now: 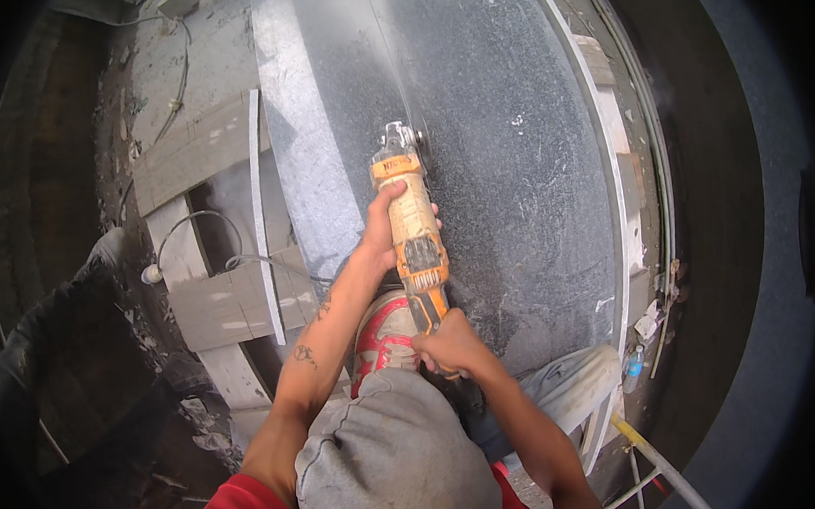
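Observation:
A dusty orange angle grinder point(413, 209) lies lengthwise in front of me, its head pointing away. My left hand point(384, 221) is wrapped round the body, thumb on top and fingertips showing on the right side. Farther back, my right hand point(454, 345) grips the rear handle. The grinder's disc point(422, 145) is seen edge-on at the right of the head, over a dark grey speckled stone slab point(523, 195). A thin straight line runs from the disc toward the slab's far end, with pale dust around it. Whether the disc touches the stone cannot be made out.
My red and white shoe point(375, 333) is beside the grinder's rear. Wooden pallet boards point(219, 313) with gaps lie left of the slab, with a cable point(281, 264) across them. A water bottle point(634, 365) and a yellow-ended metal tube point(648, 449) are at the lower right.

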`<state>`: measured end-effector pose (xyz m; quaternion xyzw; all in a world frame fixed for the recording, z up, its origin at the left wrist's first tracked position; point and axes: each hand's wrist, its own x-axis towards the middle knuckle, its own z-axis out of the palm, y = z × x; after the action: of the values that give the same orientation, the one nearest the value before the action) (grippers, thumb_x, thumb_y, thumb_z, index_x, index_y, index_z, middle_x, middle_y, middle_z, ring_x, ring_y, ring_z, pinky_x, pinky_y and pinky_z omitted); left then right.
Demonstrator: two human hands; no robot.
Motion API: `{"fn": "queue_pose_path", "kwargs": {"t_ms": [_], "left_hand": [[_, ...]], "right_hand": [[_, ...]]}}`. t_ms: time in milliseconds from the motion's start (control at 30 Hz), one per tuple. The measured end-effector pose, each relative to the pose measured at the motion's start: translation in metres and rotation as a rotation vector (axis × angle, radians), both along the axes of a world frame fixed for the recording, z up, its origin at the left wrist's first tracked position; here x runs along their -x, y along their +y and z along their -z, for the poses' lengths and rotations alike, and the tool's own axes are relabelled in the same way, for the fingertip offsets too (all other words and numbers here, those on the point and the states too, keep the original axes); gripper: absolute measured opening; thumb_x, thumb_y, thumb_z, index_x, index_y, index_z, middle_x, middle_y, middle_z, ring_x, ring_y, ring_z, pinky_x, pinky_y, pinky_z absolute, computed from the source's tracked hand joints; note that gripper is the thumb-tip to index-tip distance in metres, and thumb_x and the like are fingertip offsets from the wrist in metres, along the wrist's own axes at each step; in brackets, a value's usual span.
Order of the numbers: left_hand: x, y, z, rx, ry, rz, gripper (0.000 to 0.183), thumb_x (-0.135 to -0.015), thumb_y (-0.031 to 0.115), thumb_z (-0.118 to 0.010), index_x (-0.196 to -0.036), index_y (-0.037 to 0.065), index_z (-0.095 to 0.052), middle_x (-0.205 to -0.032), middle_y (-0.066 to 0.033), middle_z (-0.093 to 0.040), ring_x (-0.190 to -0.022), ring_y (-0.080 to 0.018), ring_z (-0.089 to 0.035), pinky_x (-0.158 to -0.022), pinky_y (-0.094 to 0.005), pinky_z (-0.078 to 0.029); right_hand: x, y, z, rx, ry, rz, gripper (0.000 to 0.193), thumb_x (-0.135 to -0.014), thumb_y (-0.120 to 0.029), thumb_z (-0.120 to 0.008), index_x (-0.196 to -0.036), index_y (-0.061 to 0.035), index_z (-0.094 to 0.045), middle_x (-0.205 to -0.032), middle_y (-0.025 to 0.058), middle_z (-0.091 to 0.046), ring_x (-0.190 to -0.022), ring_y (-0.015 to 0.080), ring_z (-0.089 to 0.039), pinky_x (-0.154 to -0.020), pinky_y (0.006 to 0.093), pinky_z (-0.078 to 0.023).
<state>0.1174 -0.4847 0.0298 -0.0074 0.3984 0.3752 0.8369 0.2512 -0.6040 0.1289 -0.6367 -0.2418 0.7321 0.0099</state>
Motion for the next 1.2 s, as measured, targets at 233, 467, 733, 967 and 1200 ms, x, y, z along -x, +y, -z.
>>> {"fn": "queue_pose_path", "kwargs": {"t_ms": [233,467,733,967,1200], "left_hand": [[0.008,0.036,0.01,-0.03,-0.065,-0.023,0.051,-0.088,0.045,-0.053,-0.116,0.003,-0.048,-0.085,-0.0172,-0.063,-0.071,-0.0308,-0.068,-0.059,-0.0467,-0.059],[-0.004,-0.014,-0.001,0.023,-0.012,-0.009,0.052,-0.087,0.048,-0.055,-0.114,0.004,-0.05,-0.088,-0.0175,-0.064,-0.074,-0.0309,-0.068,-0.06,-0.0442,-0.06],[0.004,0.009,0.008,-0.024,-0.113,-0.012,0.057,-0.087,0.046,-0.055,-0.123,0.003,-0.046,-0.093,-0.019,-0.063,-0.078,-0.032,-0.068,-0.064,-0.048,-0.059],[0.004,0.016,0.013,-0.002,-0.144,-0.02,0.053,-0.087,0.046,-0.055,-0.118,0.003,-0.047,-0.092,-0.0179,-0.064,-0.077,-0.032,-0.068,-0.064,-0.0483,-0.059],[-0.004,-0.026,0.003,0.043,-0.093,-0.013,0.054,-0.084,0.048,-0.058,-0.116,0.006,-0.05,-0.09,-0.0168,-0.065,-0.076,-0.0309,-0.069,-0.061,-0.0454,-0.061]], "right_hand": [[0.003,0.029,0.013,-0.099,-0.018,-0.029,0.015,-0.071,-0.007,-0.065,-0.069,0.0082,-0.062,-0.056,0.0126,-0.06,-0.046,0.0195,-0.059,-0.043,0.0334,-0.048],[-0.002,-0.004,-0.02,0.043,-0.02,-0.007,0.015,-0.073,-0.007,-0.065,-0.067,0.0065,-0.062,-0.055,0.011,-0.06,-0.045,0.017,-0.059,-0.044,0.0316,-0.047],[0.001,0.005,0.004,-0.072,0.019,0.005,0.014,-0.072,-0.006,-0.064,-0.064,0.0047,-0.061,-0.056,0.0112,-0.061,-0.045,0.0167,-0.058,-0.041,0.0314,-0.045],[0.001,0.015,0.004,-0.032,0.013,0.028,0.011,-0.071,-0.003,-0.063,-0.065,0.005,-0.061,-0.058,0.0112,-0.062,-0.045,0.0172,-0.058,-0.041,0.0316,-0.046],[-0.004,-0.024,-0.004,0.006,-0.006,-0.007,0.017,-0.074,-0.007,-0.065,-0.068,0.008,-0.063,-0.057,0.0114,-0.063,-0.046,0.0157,-0.06,-0.044,0.0305,-0.048]]}}
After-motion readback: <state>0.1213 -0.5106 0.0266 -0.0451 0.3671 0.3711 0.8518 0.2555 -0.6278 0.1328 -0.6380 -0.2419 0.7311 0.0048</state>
